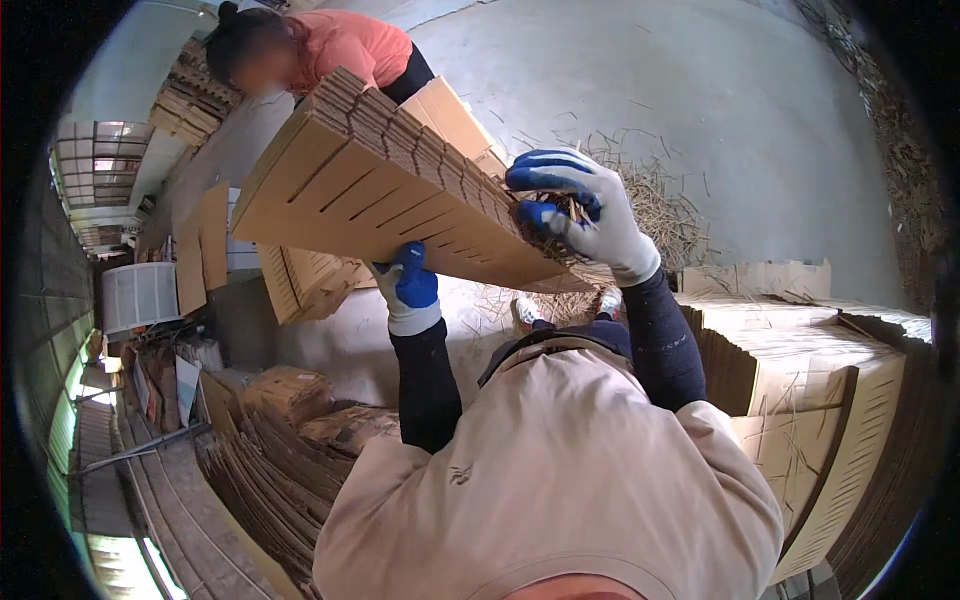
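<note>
A thick stack of slotted cardboard sheets (400, 215) slants across in front of me, its notched edges facing up and to the right. My left hand (413, 278), in a white glove with blue coating, grips the stack's lower edge; part of the fingers is hidden behind the board. At the stack's right end, my gloved right hand (590, 205) curls its fingers around a bunch of thin cardboard strips (573, 210). Those fingers are close to the notched edge; whether they touch it I cannot tell.
Loose cardboard strips (665, 215) lie heaped on the floor beyond my right hand. A co-worker in a pink top (350, 45) bends over at the far left, beside more cardboard (447, 115). Stacked slotted cardboard (800, 365) stands at my right, and piled sheets (265, 480) at my left.
</note>
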Motion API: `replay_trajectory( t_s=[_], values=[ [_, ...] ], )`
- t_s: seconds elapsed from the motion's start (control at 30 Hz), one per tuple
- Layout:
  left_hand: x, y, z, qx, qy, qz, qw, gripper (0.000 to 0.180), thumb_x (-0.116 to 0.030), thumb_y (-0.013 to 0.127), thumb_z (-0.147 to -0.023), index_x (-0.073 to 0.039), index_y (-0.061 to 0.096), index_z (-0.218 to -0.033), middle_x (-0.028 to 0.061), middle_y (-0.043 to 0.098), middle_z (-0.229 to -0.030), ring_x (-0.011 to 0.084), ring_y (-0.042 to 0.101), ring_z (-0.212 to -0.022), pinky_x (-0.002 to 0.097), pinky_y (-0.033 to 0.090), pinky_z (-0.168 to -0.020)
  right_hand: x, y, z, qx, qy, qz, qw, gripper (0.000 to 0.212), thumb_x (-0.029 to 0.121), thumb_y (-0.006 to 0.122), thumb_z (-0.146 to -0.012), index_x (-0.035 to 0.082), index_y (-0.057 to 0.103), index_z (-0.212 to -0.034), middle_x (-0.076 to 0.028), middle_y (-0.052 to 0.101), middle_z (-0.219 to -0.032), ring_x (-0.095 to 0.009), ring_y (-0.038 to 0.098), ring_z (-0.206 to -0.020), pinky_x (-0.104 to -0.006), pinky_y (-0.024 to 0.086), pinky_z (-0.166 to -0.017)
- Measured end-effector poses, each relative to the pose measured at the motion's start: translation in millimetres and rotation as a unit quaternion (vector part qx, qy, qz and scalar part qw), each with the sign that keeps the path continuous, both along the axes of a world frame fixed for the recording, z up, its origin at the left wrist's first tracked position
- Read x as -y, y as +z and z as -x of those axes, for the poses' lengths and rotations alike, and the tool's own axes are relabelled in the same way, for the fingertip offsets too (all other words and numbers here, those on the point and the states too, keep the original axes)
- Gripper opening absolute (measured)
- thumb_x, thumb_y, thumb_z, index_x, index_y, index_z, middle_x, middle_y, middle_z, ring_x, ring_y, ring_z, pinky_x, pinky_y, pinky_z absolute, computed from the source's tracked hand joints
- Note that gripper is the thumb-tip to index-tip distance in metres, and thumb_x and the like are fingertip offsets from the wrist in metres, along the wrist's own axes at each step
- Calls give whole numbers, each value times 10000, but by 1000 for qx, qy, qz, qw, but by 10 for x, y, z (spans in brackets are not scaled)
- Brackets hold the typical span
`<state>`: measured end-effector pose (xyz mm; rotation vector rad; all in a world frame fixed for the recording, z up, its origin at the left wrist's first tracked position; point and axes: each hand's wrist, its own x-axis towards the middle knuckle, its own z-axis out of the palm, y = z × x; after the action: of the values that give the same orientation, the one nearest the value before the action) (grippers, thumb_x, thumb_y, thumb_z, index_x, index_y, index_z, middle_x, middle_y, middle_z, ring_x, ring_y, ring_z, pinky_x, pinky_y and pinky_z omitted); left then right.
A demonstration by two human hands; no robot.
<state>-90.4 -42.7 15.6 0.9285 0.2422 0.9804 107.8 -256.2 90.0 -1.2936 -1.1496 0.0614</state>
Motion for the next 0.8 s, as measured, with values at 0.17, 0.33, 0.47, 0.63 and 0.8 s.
replay_trajectory(
  t_s=[0.17,0.33,0.47,0.63,0.8],
  values=[
    [100,81,-41,-28,33,-19,999,701,-174,821,-712,-49,495,-1320,60,626,-1049,108,550,-648,235,476,-630,-59,-39,-14,71,-12,-19,997,250,69,698,-796,42,719,-1044,-122,717,-1016,-270,676,-1017,-371,522,-921],
    [40,7,14,19,-21,-31,999,687,-124,774,-731,-67,480,-1350,80,614,-1175,184,631,-853,288,539,-753,-58,-314,39,-119,-82,-45,988,220,72,663,-830,8,718,-1033,-118,732,-941,-205,697,-904,-328,544,-836],
    [-17,-81,72,-14,39,8,999,679,-85,727,-745,-90,464,-1371,83,590,-1219,225,623,-986,327,550,-829,124,-254,-103,-276,-150,-39,949,247,124,610,-935,-36,682,-1110,-107,732,-980,-159,685,-894,-284,537,-823],
    [106,48,-51,-43,26,-28,998,710,-94,785,-725,-84,459,-1355,95,598,-1187,224,644,-958,326,564,-779,20,36,-175,-88,-151,-40,984,350,161,620,-939,-49,617,-1219,-178,690,-1142,-231,669,-1025,-331,510,-913],
    [266,147,-109,5,-69,-61,996,713,-82,813,-722,-75,455,-1338,82,611,-1141,198,655,-886,305,565,-716,-148,346,21,-157,8,-71,985,355,217,620,-932,-31,642,-1184,-183,702,-1105,-220,687,-996,-325,511,-904]
  ],
)
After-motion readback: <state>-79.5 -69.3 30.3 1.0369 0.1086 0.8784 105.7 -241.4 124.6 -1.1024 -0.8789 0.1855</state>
